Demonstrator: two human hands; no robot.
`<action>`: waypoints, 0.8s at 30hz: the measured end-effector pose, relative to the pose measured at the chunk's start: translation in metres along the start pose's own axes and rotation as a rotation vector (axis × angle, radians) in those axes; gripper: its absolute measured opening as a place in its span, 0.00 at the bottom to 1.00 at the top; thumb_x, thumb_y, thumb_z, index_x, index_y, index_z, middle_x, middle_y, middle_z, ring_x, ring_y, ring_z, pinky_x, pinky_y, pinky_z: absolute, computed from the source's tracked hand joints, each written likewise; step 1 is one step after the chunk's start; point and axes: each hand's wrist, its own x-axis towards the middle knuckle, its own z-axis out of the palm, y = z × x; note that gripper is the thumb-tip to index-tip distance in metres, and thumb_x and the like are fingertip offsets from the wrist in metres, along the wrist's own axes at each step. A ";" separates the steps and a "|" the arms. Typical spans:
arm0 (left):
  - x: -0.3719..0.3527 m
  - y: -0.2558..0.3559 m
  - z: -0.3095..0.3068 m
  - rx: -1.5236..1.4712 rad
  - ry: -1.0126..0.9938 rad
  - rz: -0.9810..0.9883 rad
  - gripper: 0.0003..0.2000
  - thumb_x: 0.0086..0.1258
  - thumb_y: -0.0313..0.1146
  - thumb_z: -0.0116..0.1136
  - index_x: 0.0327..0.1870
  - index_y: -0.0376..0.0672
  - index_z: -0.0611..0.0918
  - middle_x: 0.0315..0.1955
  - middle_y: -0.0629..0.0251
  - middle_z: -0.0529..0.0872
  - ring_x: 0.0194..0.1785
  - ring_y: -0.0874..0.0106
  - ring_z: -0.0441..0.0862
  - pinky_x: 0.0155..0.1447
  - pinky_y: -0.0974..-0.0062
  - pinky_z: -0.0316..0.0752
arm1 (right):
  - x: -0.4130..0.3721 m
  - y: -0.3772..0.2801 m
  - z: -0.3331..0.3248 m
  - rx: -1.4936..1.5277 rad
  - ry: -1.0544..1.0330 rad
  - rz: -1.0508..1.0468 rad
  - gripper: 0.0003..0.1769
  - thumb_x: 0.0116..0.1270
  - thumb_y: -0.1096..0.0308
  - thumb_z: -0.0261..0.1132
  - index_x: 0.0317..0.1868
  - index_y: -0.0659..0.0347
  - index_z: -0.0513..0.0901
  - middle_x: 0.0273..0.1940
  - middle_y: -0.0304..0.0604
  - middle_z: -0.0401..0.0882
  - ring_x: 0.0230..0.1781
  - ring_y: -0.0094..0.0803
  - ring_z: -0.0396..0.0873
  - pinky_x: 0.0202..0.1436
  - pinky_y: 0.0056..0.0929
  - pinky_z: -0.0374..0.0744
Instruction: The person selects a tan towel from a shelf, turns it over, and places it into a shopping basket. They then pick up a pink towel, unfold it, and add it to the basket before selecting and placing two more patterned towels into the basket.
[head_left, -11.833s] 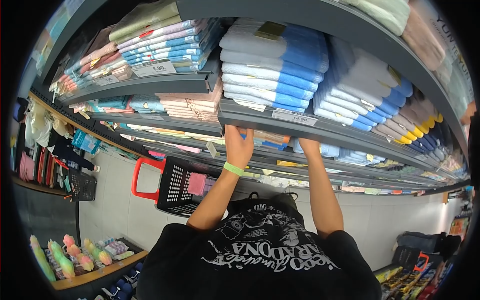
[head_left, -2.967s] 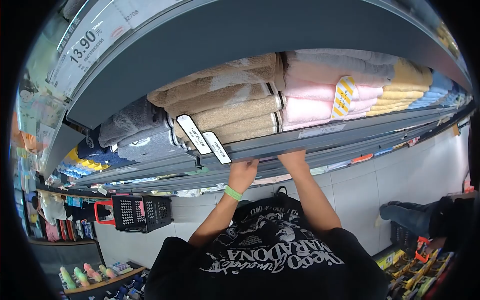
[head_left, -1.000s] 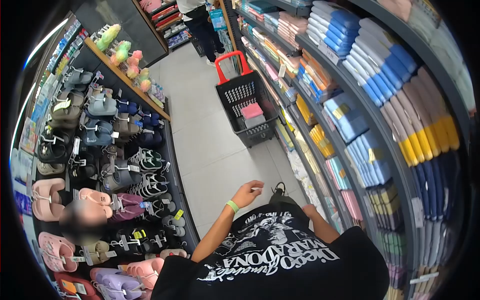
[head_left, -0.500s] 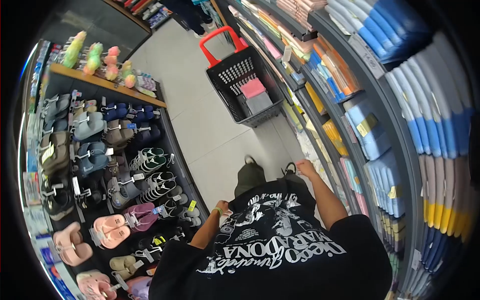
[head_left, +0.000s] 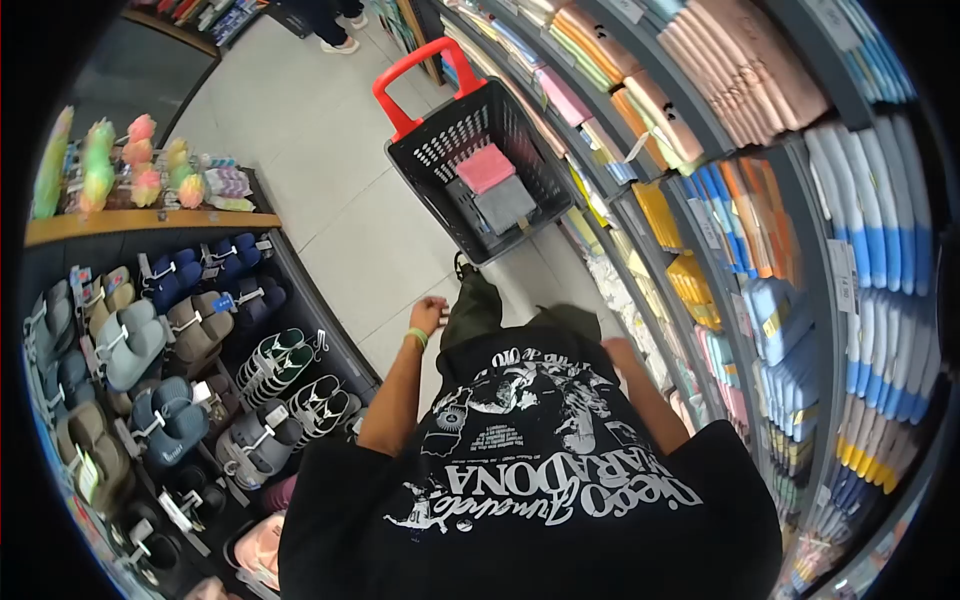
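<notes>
My left hand (head_left: 430, 314), with a light green band at the wrist, hangs loosely beside my left thigh. Its fingers are slightly bent and apart, with nothing in them. My right hand (head_left: 619, 350) is low at my right side, blurred and partly behind my shirt, so its fingers cannot be made out. Ahead on the floor stands a black shopping basket (head_left: 411, 190) with a raised red handle (head_left: 385, 95). Inside it lie a folded pink cloth item (head_left: 485, 168) and a folded grey one (head_left: 503, 204). Neither hand touches the basket.
Left, a rack holds several pairs of slides and sandals (head_left: 170, 415), with colourful fluffy items (head_left: 100, 165) on its wooden top. Right, shelves carry folded towels (head_left: 880, 215) in many colours. Another person's shoes (head_left: 340, 46) show farther along the tiled aisle floor (head_left: 330, 230).
I have stepped forward along the aisle, and the racks have slid back past me. My left hand has swung forward, my right hand back. The basket remains just ahead.
</notes>
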 end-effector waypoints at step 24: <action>0.167 0.091 0.132 0.119 -0.021 -0.015 0.09 0.68 0.20 0.45 0.40 0.38 0.81 0.32 0.64 0.85 0.35 0.76 0.84 0.38 0.77 0.78 | 0.395 -0.121 -0.051 1.103 -0.469 0.679 0.12 0.69 0.73 0.56 0.52 0.62 0.78 0.48 0.43 0.80 0.48 0.35 0.82 0.49 0.35 0.85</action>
